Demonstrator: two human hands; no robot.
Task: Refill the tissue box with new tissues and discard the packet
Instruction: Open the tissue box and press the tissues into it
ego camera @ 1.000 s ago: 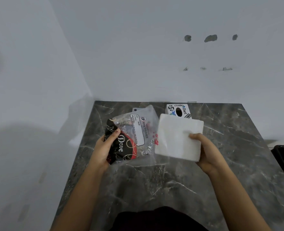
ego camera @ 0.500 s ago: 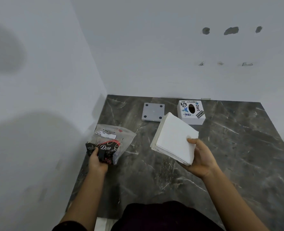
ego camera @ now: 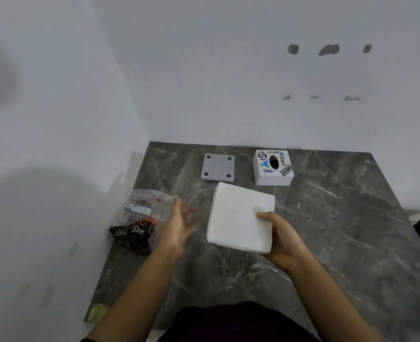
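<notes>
Head view, looking down, near table

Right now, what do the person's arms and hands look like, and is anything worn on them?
Both forearms are bare, with no sleeves in view. The left hand is motion-blurred; the right hand is sharp. No gloves, rings or watch show. A thin dark band may sit at the left arm's lower edge, too cropped to tell.
</notes>
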